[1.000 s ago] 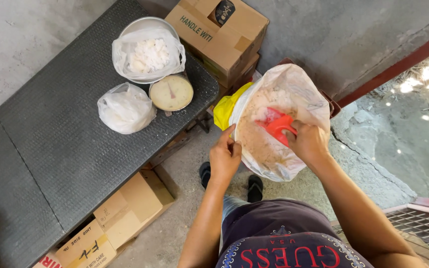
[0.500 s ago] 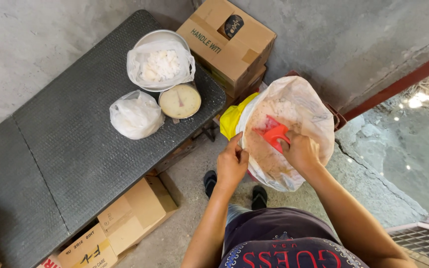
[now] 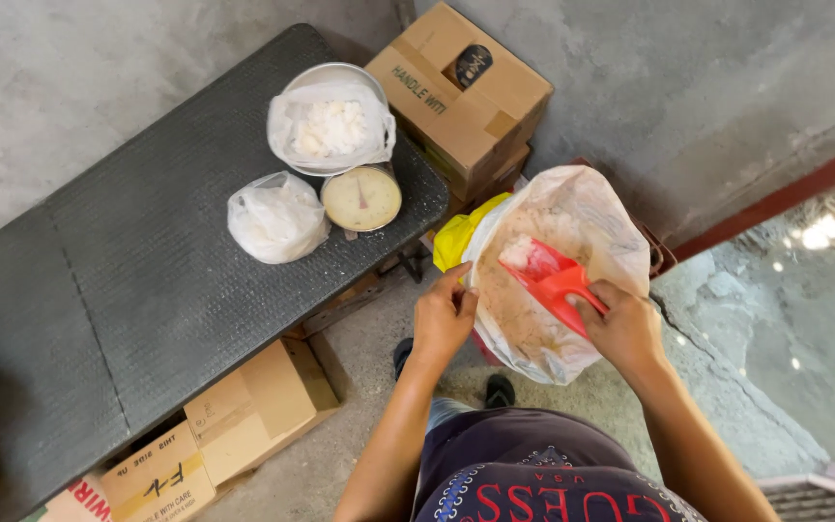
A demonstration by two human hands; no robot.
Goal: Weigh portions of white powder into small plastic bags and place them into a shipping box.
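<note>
My right hand (image 3: 623,329) grips the handle of a red plastic scoop (image 3: 550,278) whose blade holds white powder inside a large open plastic sack (image 3: 593,215). My left hand (image 3: 443,319) pinches the sack's near-left rim and holds it open. The sack contains pale, partly brownish powder and stands on the floor beside a yellow bag (image 3: 455,238). My dark sandalled feet show below the sack.
A dark textured table (image 3: 137,300) carries a metal weighing pan lined with a bag of white powder (image 3: 331,128), a round scale dial (image 3: 361,198) and a tied white bag (image 3: 275,217). Cardboard boxes (image 3: 461,89) stand behind the sack; more boxes (image 3: 215,435) sit under the table.
The scoop has risen from deep in the powder, now loaded with white powder. My left hand stays on the sack's rim. The view has shifted slightly.
</note>
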